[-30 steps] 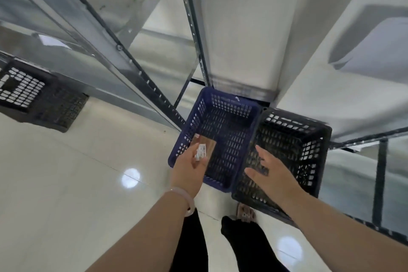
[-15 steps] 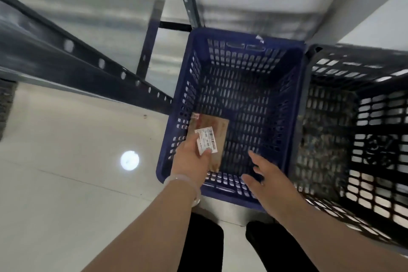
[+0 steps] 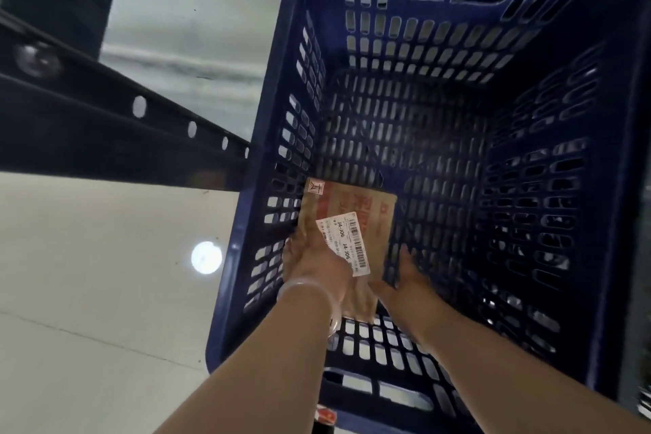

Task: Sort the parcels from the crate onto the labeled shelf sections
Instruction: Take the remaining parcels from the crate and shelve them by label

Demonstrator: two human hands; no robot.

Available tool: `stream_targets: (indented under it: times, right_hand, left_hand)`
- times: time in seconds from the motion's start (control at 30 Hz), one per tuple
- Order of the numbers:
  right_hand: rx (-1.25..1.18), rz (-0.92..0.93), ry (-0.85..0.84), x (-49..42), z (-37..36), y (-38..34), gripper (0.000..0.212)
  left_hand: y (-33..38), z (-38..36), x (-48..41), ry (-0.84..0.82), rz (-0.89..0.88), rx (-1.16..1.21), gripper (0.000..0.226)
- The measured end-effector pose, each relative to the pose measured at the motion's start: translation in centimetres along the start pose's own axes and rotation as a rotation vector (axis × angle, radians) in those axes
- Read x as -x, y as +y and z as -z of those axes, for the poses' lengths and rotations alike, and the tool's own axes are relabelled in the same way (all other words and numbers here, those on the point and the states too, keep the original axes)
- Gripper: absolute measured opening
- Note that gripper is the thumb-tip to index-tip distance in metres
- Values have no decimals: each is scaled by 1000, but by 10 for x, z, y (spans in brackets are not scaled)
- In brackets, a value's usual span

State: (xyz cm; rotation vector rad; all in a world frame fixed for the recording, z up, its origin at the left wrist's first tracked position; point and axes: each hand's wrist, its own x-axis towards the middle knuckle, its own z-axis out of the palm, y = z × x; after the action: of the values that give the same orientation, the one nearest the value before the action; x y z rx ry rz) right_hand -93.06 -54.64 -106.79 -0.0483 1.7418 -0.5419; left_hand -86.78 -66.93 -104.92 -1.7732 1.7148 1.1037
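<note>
Reaching into the blue crate point(image 3: 528, 46) with both hands, seen from above.

- Left hand point(image 3: 313, 261): grips the brown parcel point(image 3: 373, 215) at its near-left part, fingers wrapped round the edge. Pale bracelet point(image 3: 306, 289) on that wrist.
- Right hand point(image 3: 412, 285): relaxed, fingers fairly straight and holding nothing, right at the parcel's right edge. Cannot tell if it actually touches the parcel.
- Parcel: flat paper envelope with red print, inside the crate in the near-left corner, close against the left wall. It is in the hand, with its face turned up toward the camera. Cannot tell if its far end rests on the crate bottom.
- White label point(image 3: 343, 243) with barcode stuck on the parcel face, near the left hand's thumb; it reads J4-J06.
- Rest of the crate's slotted bottom and walls: dark, with nothing else I can make out.
- Crate stands on the pale glossy floor point(image 3: 88, 310); a round light spot point(image 3: 206, 257) reflects just left of it.
- Dark perforated shelf beam point(image 3: 88, 123) runs in from the left, ending at the crate's left wall.
</note>
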Motion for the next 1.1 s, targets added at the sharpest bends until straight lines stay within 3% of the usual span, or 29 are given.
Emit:
stream_targets:
  times: [0.23,0.4,0.47,0.6,0.67,0.83,0.93,1.03,1.1]
  right_hand:
    - [-186,-62,16,-19,3,-6,75]
    - [-228,-14,56,30,28,-9,72]
    - [-231,15,89,68,42,-20,67]
    - [-236,53,180,157,85,-54,77]
    - [-293,103,215,207,114,-69,76]
    - [-297,251,287,349,186,-117,39]
    - [-252,363,368,440,227,-149,28]
    - [-272,464,438,530,257,-177,27]
    - [-299,525,454,585,271,-195,37]
  left_hand:
    - [-6,-8,-12,-61,43,46,83]
    - [12,1,23,-20,-18,51,65]
    - [25,16,54,-8,-36,57,60]
    - [67,63,133,14,-150,17,47]
    - [90,93,188,25,-195,100,48]
    - [146,167,334,17,-294,271,44]
    - [173,204,415,89,-416,322,50]
    - [197,237,496,183,-547,426,49]
    - [212,263,548,264,-638,521,53]
